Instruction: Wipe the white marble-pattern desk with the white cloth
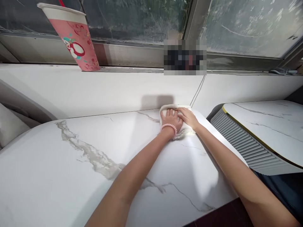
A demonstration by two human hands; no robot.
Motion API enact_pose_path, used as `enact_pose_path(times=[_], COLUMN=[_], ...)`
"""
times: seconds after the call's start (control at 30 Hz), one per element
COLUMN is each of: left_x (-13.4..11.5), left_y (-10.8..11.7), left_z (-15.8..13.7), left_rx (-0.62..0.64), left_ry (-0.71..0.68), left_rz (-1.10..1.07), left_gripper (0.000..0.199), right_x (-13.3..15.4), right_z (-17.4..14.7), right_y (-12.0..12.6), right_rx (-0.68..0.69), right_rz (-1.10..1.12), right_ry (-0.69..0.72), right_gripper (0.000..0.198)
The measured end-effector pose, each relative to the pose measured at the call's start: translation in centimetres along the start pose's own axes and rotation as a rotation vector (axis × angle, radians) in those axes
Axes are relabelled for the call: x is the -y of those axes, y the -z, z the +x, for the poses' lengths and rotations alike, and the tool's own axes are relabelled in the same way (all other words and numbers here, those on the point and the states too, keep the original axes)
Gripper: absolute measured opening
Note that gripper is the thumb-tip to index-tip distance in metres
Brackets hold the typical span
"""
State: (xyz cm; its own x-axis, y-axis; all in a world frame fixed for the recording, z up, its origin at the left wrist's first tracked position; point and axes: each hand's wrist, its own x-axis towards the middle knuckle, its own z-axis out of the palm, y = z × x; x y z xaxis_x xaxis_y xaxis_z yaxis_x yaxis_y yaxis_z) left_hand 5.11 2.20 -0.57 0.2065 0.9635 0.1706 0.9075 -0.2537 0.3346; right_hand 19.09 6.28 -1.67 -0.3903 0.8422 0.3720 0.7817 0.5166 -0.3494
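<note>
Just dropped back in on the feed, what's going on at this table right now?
A person is leaning over a white marble-patterned table with both hands pressed flat on a white folded cloth at the table's far edge, near the wall. The left hand, with a pink beaded bracelet on its wrist, lies beside the right hand, the two touching. A pink paper cup stands on the window sill to the left. A second marble-topped table sits at the right.
</note>
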Motion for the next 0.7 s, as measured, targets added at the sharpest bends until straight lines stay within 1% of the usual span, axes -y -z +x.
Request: enact_pose_path(times=[0.2,0.33,0.47,0.6,0.7], left_x=[-1.1,-1.6,-2.0,-2.9,-3.8], left_y=[0.9,1.7,2.5,3.3,3.4], left_z=[-5.5,-10.0,-14.4,-18.0,-19.7], left_rx=[-0.013,0.012,0.056,0.128,0.163], left_ry=[-0.017,-0.021,-0.038,-0.1,-0.154], left_rz=[0.0,0.019,0.034,0.027,0.01], left_gripper=[0.057,0.059,0.061,0.063,0.064], right_x=[2.7,5.3,8.5,11.1,12.1], right_z=[-4.7,-8.2,-12.0,-16.0,-18.6], right_y=[0.7,1.3,2.3,3.7,4.6], right_rx=[-0.009,0.039,0.086,0.111,0.139], right_rz=[0.037,0.037,0.03,0.021,-0.008], right_ry=[0.043,0.115,0.165,0.151,0.12], right_gripper=[0.039,0.043,0.047,0.046,0.045])
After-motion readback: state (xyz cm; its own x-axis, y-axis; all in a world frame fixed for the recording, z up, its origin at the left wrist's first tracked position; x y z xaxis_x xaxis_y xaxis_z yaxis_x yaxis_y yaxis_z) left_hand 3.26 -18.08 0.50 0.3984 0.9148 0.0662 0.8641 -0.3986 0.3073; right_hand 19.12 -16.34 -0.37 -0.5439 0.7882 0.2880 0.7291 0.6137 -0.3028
